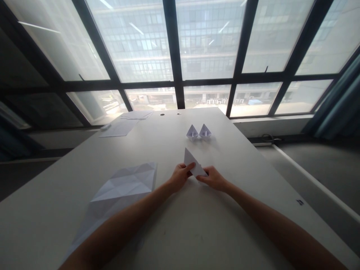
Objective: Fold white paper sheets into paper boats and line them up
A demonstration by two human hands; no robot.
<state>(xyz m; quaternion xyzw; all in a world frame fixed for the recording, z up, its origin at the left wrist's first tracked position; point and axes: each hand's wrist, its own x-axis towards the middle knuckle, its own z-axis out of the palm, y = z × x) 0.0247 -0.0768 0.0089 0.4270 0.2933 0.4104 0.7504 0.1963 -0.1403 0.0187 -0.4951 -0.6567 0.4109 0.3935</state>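
Observation:
A folded piece of white paper [194,165], roughly triangular with one point upward, is held between my two hands just above the table. My left hand [180,176] pinches its left side, thumb on the front face. My right hand [213,177] grips the lower right corner, thumb also in front. The fingers behind the paper are partly hidden. Beyond my hands, two folded paper boats [192,133] stand side by side on the table. To the left lies a large creased sheet of white paper [126,182], partly covered by my left forearm.
The long white table [157,146] runs toward tall dark-framed windows. Flat white sheets [119,128] lie at its far left. A small dark mark [300,202] shows near the right edge. Blue curtains [332,108] hang at the sides.

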